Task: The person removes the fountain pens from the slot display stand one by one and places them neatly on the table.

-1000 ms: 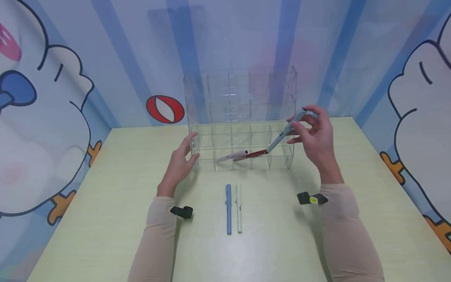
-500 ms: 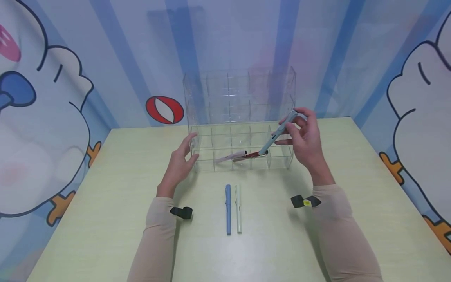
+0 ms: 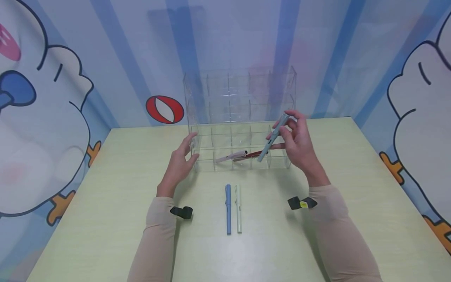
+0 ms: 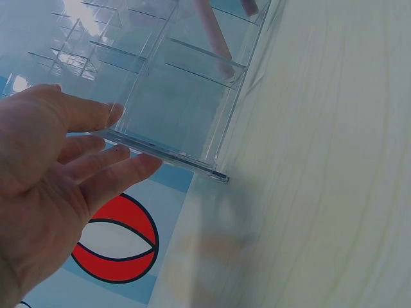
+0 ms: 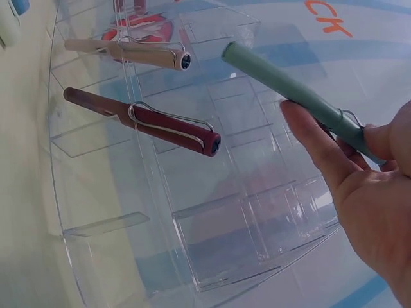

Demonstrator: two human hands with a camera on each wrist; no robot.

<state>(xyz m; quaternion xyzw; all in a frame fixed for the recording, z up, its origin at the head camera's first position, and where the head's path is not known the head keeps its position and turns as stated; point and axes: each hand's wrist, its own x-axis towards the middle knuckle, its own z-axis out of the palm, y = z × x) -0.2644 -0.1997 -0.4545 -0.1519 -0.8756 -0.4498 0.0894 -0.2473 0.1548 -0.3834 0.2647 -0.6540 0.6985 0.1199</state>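
1. While the left hand grips the side of a clear rack on the desk, the right hand holds a teal pen aslant at its front row, near a tilted red pen and a pale pink pen; closer to the person, a blue pen and a pale green pen lie side by side.
2. From the left wrist, thumb and fingers sit either side of the rack's end wall.
3. From the right wrist, thumb and fingers pinch the teal pen near its clip.
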